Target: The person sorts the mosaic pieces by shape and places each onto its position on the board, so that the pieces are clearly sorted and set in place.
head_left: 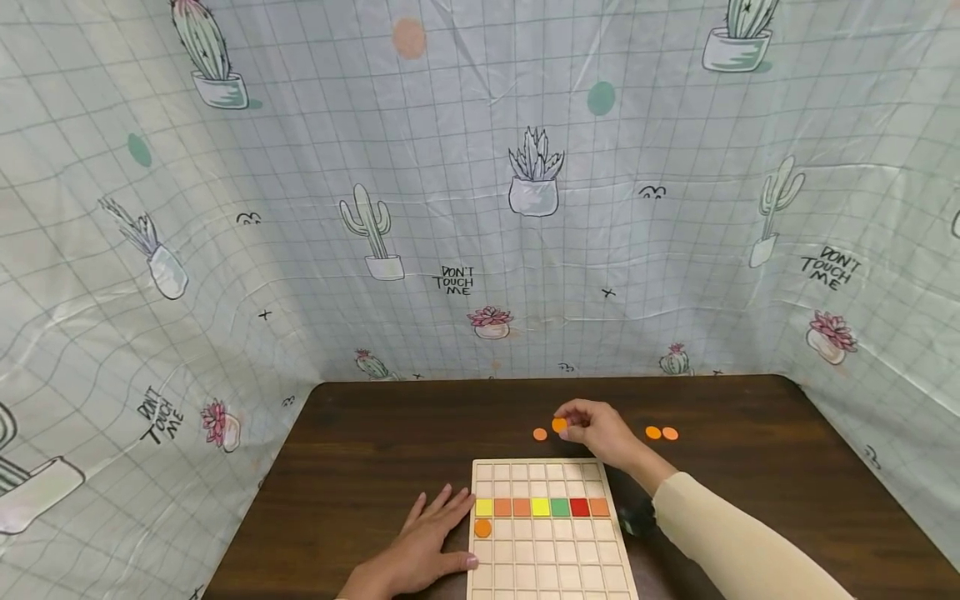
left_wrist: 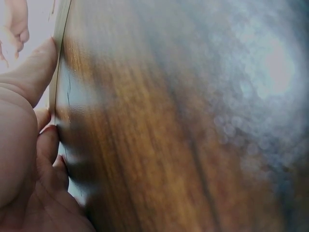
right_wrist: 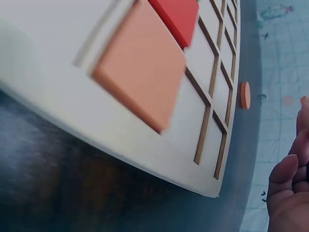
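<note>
My right hand (head_left: 600,432) pinches an orange disc (head_left: 559,425) between thumb and fingers, above the table past the board's far edge. A light wooden grid board (head_left: 525,552) lies in front of me. Against its left edge my left hand (head_left: 423,542) rests with fingers spread, its thumb (left_wrist: 36,72) at the rim in the left wrist view. One row of the board holds coloured square tiles, among them a yellow tile (head_left: 484,507), a green tile (head_left: 559,507) and a red tile (head_left: 579,507). Just below the yellow tile, an orange disc (head_left: 482,528) sits in the left column.
On the dark wooden table (head_left: 390,442), a loose orange disc (head_left: 540,434) lies left of my right hand. Two more, a brighter disc (head_left: 653,433) and a paler disc (head_left: 670,434), lie to its right. A cactus-print curtain (head_left: 450,225) closes off the back and sides.
</note>
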Tool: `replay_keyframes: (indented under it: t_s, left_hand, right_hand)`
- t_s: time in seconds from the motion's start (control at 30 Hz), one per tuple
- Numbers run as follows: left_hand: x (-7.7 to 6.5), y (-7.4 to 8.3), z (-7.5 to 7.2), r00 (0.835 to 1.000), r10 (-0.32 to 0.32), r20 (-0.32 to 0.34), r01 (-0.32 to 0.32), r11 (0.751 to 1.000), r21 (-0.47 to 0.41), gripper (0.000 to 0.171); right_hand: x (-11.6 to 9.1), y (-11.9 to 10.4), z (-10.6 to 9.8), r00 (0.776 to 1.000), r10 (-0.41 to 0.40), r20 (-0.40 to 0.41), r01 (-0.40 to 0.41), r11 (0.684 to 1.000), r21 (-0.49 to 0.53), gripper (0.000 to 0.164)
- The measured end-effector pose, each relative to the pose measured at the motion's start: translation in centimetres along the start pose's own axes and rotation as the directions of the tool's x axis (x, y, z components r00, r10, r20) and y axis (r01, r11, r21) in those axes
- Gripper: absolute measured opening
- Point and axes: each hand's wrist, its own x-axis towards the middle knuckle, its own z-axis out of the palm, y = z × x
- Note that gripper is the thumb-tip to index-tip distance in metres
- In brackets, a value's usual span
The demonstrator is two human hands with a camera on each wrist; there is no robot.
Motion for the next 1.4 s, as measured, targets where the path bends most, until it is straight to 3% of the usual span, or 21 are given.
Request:
replay_keyframes:
  t_s: [0.17,0.83,1.1,1.4]
  left_hand:
    - [0.0,0.7,-0.4,0.999,-0.033,0.017,0.032,0.999,0.018,0.09]
    - [0.1,0.1,-0.3,1.0,0.003,0.0,-0.003,1.0,0.011,0.092]
    - [-0.1,0.9,-0.4,1.0,-0.013,0.021,0.013,1.0,0.001,0.092]
    - [-0.1,0.4,0.0,1.0,-0.008,0.003,0.008,1.0,0.001,0.093]
  right_hand:
    - [-0.9,-0.2,0.3,1.0,0.015,-0.005,-0.015,1.0,0.018,0.023]
    - [-3.3,-0.8,1.0,0.999,0.02,-0.032,-0.016,0.995,0.094,0.02]
    - [-4.5,-1.0,1.6,1.0,-0.028,-0.009,0.029,0.993,0.118,0.021]
    - [-5.6,-1.4,2.4,1.0,-0.022,0.002,0.022,0.985,0.169,0.024]
